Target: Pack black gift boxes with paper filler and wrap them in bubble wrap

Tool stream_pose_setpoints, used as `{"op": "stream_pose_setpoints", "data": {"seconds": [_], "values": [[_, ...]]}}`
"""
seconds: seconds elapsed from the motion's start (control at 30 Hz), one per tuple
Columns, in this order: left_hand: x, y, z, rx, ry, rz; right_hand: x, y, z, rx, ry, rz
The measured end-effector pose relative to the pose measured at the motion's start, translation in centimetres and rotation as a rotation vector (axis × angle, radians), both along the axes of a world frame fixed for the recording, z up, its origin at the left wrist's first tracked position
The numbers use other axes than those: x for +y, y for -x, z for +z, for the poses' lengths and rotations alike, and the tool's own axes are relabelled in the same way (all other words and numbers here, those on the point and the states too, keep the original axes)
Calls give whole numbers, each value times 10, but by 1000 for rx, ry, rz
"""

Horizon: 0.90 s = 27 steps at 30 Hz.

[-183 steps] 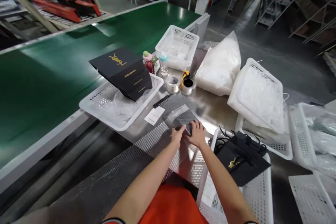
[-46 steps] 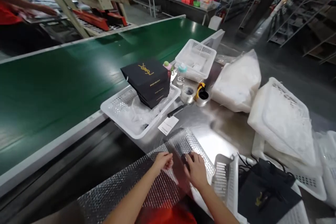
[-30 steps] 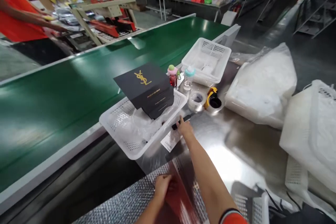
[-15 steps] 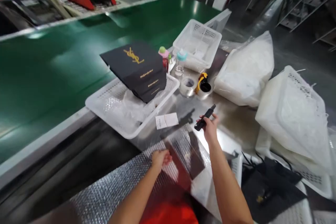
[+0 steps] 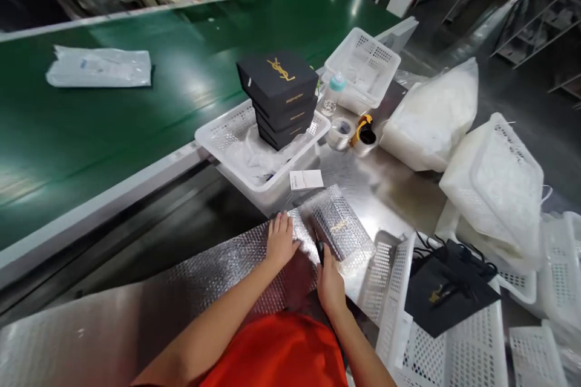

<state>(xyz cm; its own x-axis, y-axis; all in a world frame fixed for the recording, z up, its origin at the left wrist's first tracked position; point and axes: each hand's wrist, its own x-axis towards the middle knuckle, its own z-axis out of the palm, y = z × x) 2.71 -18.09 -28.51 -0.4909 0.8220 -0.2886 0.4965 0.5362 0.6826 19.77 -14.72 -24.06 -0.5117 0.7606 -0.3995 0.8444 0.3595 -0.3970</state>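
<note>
Lowered since 0.5 s ago, the black-handled cutter (image 5: 321, 252) is now beside the wrap, the left hand (image 5: 280, 243) lies spread instead of curled, and 1 pale parcel (image 5: 100, 68) is in view on the belt (image 5: 195, 87). The right hand (image 5: 330, 283) grips the cutter; the left fingers hold nothing and rest flat on the bubble wrap (image 5: 231, 263), which trails off towards 8 o'clock. Just past the right hand, at about 12 o'clock, a flat dark item (image 5: 339, 227) with a gold mark lies under bubble wrap on the bench (image 5: 393, 187). At 3 o'clock a black bag (image 5: 447, 290) sits in a white basket. Farther out are a paper slip (image 5: 306, 179) at 1 o'clock from the left hand, stacked black boxes (image 5: 285, 100) at 12, and 2 tape rolls (image 5: 339, 136) at 1.

A dragging blade could skip towards the left fingers or score the dark item, both being close; the overhanging wrap's pull could shift the sheet. The right hand partly covers the cutter, so blade contact cannot be told; the slip's print is too small, and the wrap's far end is cut off.
</note>
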Motion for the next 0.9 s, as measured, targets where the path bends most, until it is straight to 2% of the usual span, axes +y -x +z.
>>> {"op": "stream_pose_setpoints", "data": {"seconds": [0.07,0.13,0.27,0.4,0.6,0.67,0.73,0.83,0.9], "values": [[-4,8,-6,190,125,-83,2,21,-4,-129,-27,65],[-7,11,-12,298,189,-135,7,41,-8,-213,-45,140],[-12,12,-16,374,193,-156,19,72,-16,-290,-62,250],[-9,16,-14,414,207,-189,28,87,-24,-310,-90,325],[-4,18,-14,458,240,-203,31,101,-36,-317,-102,345],[-5,17,-13,473,249,-214,26,85,-39,-323,-103,335],[-6,17,-12,488,255,-225,13,43,-42,-328,-114,325],[-9,18,-12,504,256,-247,-27,-61,-43,-319,-172,278],[-10,18,-13,507,256,-262,-64,-134,-40,-350,-204,164]]}}
